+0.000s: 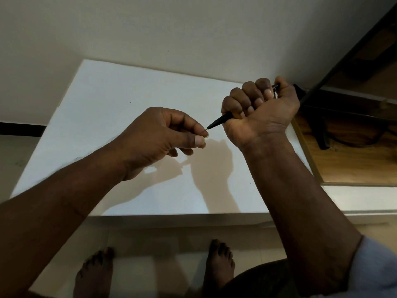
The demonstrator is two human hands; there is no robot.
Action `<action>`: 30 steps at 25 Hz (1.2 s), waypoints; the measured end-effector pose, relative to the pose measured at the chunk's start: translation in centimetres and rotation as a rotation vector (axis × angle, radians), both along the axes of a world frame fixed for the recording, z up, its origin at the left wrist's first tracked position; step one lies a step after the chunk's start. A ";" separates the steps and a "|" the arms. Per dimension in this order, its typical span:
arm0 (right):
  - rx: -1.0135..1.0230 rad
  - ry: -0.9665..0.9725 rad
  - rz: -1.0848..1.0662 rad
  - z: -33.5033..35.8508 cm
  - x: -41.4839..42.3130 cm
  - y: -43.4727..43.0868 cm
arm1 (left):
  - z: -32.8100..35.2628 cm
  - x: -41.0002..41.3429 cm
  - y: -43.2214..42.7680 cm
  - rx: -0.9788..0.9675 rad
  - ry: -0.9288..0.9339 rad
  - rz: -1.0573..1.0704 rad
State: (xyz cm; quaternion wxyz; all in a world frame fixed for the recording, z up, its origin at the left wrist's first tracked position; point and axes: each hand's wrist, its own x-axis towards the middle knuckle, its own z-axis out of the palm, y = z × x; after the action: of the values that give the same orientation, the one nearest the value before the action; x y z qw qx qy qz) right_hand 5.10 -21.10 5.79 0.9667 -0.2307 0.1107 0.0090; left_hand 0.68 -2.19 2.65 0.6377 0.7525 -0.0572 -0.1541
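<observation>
Head view, looking down: a slim black pen (pixel 219 121) is held in the air above a white table (pixel 129 93), roughly level and pointing to the person's left. Its barrel is smooth and round and tapers to a narrow cone that ends in a fine metal point (pixel 207 129).

The right hand (pixel 260 108) is closed in a full fist round the barrel, all four fingers curled over it with nails facing the camera. The rear end of the pen shows at the thumb side of the fist.

The left hand (pixel 159 138) sits just beside the cone. Its thumb and forefinger are pressed together and pinch the metal point; the other fingers curl loosely beneath. Both forearms are bare, and a pale cloth sleeve (pixel 376 265) shows at the right elbow.

The table top is flat, matte and rectangular, with soft grey shadows (pixel 210 168) of both hands falling on it. A plain pale wall (pixel 150 29) stands behind it. To the right lies a brown wood-grain surface (pixel 354 160), crossed by a dark straight bar (pixel 343 50). Two bare feet (pixel 219 261) stand on pale floor tiles below the table's near edge.
</observation>
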 end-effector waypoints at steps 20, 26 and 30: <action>-0.014 0.044 -0.009 0.2 0.1 -0.1 | -0.8 0.4 0.1 0.160 0.101 0.055; 0.016 0.050 0.015 -0.2 0.0 -0.2 | -0.5 0.4 0.1 0.124 0.075 0.012; 0.034 0.035 0.024 -0.1 0.0 -0.4 | -0.6 0.5 0.3 0.116 0.032 0.002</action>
State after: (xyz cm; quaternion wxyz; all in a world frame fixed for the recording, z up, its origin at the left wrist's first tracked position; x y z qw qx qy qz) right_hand 5.12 -21.49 5.65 0.9682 -0.2153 0.1249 0.0266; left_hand 1.14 -1.87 2.10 0.5940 0.7858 -0.0373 -0.1686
